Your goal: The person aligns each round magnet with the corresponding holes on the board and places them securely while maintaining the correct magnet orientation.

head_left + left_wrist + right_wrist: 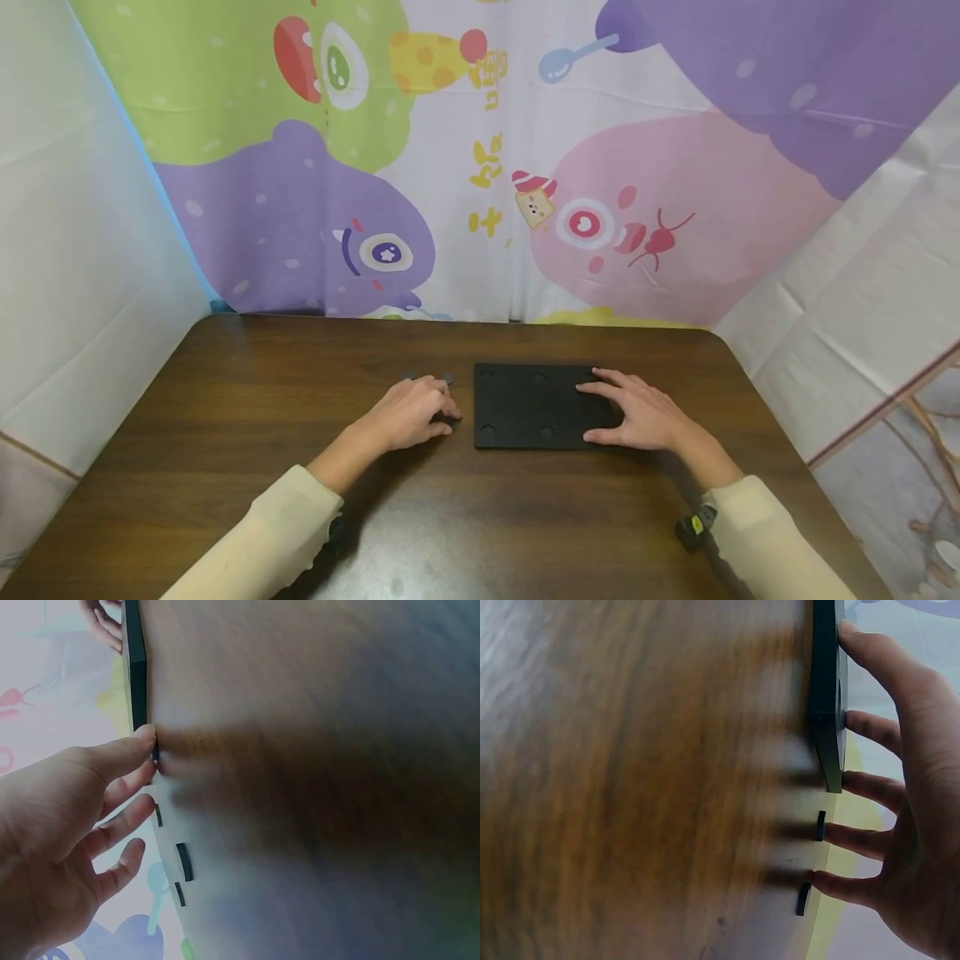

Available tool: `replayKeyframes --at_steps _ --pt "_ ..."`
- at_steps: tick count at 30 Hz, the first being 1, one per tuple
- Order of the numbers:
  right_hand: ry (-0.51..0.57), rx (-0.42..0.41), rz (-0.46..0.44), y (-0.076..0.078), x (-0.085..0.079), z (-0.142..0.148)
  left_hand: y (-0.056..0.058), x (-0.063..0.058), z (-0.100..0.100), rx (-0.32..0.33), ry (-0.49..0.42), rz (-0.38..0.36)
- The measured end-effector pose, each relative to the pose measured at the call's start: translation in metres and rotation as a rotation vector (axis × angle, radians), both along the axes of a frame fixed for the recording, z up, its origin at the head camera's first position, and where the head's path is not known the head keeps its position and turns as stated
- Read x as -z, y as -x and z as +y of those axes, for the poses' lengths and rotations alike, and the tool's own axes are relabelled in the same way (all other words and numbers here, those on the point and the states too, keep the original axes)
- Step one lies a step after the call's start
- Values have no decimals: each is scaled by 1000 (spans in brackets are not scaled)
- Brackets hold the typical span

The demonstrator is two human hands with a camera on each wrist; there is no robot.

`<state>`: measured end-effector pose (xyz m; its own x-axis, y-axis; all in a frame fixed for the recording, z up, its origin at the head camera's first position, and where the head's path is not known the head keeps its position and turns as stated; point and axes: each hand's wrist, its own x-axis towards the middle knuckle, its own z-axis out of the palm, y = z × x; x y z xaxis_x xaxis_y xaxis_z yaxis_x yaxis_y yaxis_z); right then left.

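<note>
My left hand (415,412) is at the left of the black board (510,408), low over the table. Its thumb and index finger pinch a small dark disc (156,747), mostly covered by the fingertips; the other fingers are spread and bent. Just beyond that hand are more small dark discs (447,379), and the left wrist view shows them edge-on. The board lies flat, with several round recesses. My right hand (643,412) rests on its right end, thumb and fingers spread. In the right wrist view, two small dark pieces (821,826) appear right at the last two fingertips.
The brown wooden table (480,517) ends at a printed cartoon curtain (480,275) behind. White sheets (885,283) hang at both sides. A dark wrist device (695,530) with a yellow-green patch sits at the right cuff.
</note>
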<state>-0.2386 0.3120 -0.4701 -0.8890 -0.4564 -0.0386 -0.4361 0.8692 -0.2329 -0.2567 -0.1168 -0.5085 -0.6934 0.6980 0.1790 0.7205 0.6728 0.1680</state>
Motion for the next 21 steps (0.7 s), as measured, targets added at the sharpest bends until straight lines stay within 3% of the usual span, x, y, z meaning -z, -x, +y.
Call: replayKeyframes --at_steps 3,7,8,13,15,21 --pt "0 1 -6 1 -1 0 -6 -11 1 8 16 27" --pt "-8 -1 -9 2 -1 0 10 16 -3 27 -20 53" --pt "-9 -1 -10 2 -1 0 11 17 -3 25 -18 55" --pt "-1 -8 -17 1 -2 -1 8 12 -2 21 -20 48" --pt "1 -9 -16 1 -3 -2 4 4 -1 17 -15 24" --pt "-8 -3 -15 1 -3 -1 4 3 -1 16 -12 79"
